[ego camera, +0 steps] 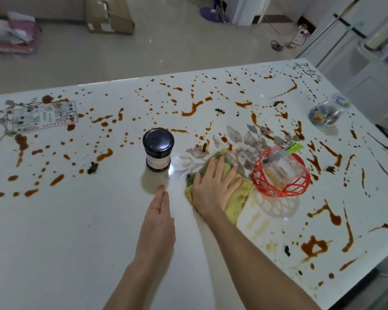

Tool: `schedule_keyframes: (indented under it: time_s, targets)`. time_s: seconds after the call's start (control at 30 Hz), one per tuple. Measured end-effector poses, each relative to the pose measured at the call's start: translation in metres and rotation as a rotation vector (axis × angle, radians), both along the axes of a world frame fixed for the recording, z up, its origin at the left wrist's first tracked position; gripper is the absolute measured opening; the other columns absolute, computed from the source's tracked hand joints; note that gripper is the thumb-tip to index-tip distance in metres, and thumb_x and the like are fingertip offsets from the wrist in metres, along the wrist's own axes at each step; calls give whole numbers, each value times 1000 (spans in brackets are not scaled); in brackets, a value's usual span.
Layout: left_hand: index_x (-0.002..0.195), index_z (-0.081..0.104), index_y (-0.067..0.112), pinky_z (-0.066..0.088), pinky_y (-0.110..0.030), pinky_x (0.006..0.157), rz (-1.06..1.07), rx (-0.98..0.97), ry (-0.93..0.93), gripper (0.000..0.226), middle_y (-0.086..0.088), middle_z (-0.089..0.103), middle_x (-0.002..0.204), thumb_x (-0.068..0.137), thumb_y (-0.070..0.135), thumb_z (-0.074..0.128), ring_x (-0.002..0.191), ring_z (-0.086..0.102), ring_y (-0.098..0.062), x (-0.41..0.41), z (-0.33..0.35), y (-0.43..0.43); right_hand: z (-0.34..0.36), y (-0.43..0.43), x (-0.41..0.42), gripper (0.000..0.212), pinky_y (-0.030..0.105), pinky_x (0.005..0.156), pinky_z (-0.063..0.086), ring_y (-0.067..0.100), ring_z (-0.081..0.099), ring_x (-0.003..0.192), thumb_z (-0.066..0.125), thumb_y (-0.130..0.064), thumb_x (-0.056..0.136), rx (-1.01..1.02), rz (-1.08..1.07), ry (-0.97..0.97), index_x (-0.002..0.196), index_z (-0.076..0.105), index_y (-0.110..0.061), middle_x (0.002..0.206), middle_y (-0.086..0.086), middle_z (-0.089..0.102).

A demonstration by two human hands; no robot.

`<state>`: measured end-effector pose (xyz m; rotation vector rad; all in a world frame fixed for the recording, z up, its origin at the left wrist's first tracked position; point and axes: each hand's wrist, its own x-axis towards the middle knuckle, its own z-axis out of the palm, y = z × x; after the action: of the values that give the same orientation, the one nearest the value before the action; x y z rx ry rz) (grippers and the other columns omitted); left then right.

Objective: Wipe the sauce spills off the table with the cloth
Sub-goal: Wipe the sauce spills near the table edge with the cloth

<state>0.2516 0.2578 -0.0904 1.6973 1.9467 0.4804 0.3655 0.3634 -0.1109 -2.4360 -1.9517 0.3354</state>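
I log: right hand (pixel 213 189) flat, fingers spread, pressing the yellow-green cloth (pixel 240 195) mid-table (pixel 65 231). Left hand (pixel 158 222) straight-fingered and empty, beside it. Red basket (pixel 280 173) just right of the cloth; dark-lidded jar (pixel 158 149) near left. Sauce spills (pixel 191 109) toward far and right edges.

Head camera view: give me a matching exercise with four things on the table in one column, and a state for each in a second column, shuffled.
Column one:
1. jar
2. red basket
3. cloth
4. left hand

Column two:
A. fingers straight, holding nothing
B. pressed under the right hand
C. upright, dark lid on
D. holds clear plastic items

Pairs: 1-C, 2-D, 3-B, 4-A
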Motion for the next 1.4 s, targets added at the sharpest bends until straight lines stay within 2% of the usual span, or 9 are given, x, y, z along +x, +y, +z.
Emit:
schedule_keyframes:
  time_s: [0.37, 0.77, 0.9, 1.07, 1.13, 1.2, 1.23, 1.33, 1.4]
  targets:
    - [149, 7, 5, 14, -23, 115, -4, -4, -8, 69, -1, 0, 158, 92, 4, 46, 144, 10, -15, -1, 3, -1, 1, 10, -5, 80, 65, 117, -2, 47, -13, 147, 29, -58, 100, -20, -300, 58, 158, -3, -12, 165, 13, -13]
    - [149, 7, 7, 8, -18, 110, 10, 3, -11, 68, 2, -2, 158, 93, 6, 45, 144, 8, -13, 0, 2, -1, -3, -35, 26, 79, 63, 116, 0, 43, -3, 149, 29, -60, 98, -20, -194, -40, 159, 7, -13, 166, 11, 3]
    - [149, 9, 7, 9, -18, 111, -1, 7, -32, 67, 2, 0, 158, 93, 6, 45, 144, 10, -13, -1, 2, -2, -7, -73, 50, 75, 63, 115, 6, 42, 6, 148, 35, -56, 98, 9, -301, -38, 157, 23, -11, 164, 12, 17]
    - [149, 11, 5, 12, -23, 115, 37, 25, -37, 67, -2, 5, 158, 91, 3, 45, 143, 12, -15, 1, -3, 0, 0, -77, 51, 76, 63, 117, 1, 41, -5, 149, 34, -54, 99, -39, -367, -36, 159, 10, -15, 167, 7, 3]
    - [149, 12, 8, 13, -16, 113, 39, 35, -70, 63, 3, 9, 156, 94, 6, 42, 142, 14, -11, 3, -4, 1, 1, -79, 47, 74, 63, 117, -1, 40, -6, 150, 34, -53, 100, -32, -295, -36, 159, 9, -16, 167, 6, 2]
    - [149, 17, 15, 13, 1, 102, 57, 51, -112, 55, 13, 16, 152, 98, 13, 37, 137, 17, -2, 2, -5, 1, 1, -85, 54, 71, 60, 118, -4, 36, -6, 151, 33, -52, 101, -12, -190, -32, 159, 9, -18, 167, 3, 3]
    - [149, 17, 15, 13, 1, 102, 59, 50, -111, 55, 12, 15, 153, 98, 13, 38, 137, 17, -2, 1, -5, 0, 1, -89, 60, 70, 58, 118, -5, 34, -5, 151, 31, -52, 101, -8, -167, -38, 159, 9, -19, 167, 2, 3]
    - [150, 10, 9, 13, -22, 115, 43, -7, -86, 66, 6, 4, 157, 92, 4, 44, 142, 11, -10, -2, -6, 0, 0, -99, 79, 68, 58, 118, -3, 33, -2, 151, 27, -52, 101, 14, -251, -50, 159, 13, -19, 166, 2, 7]
    - [150, 7, 11, 7, -17, 113, 43, -13, -111, 67, 8, 2, 157, 93, 4, 42, 142, 9, -8, -2, -7, 1, 1, -100, 79, 69, 60, 118, -1, 35, -2, 151, 27, -51, 100, 8, -344, -37, 159, 12, -18, 166, 3, 7]
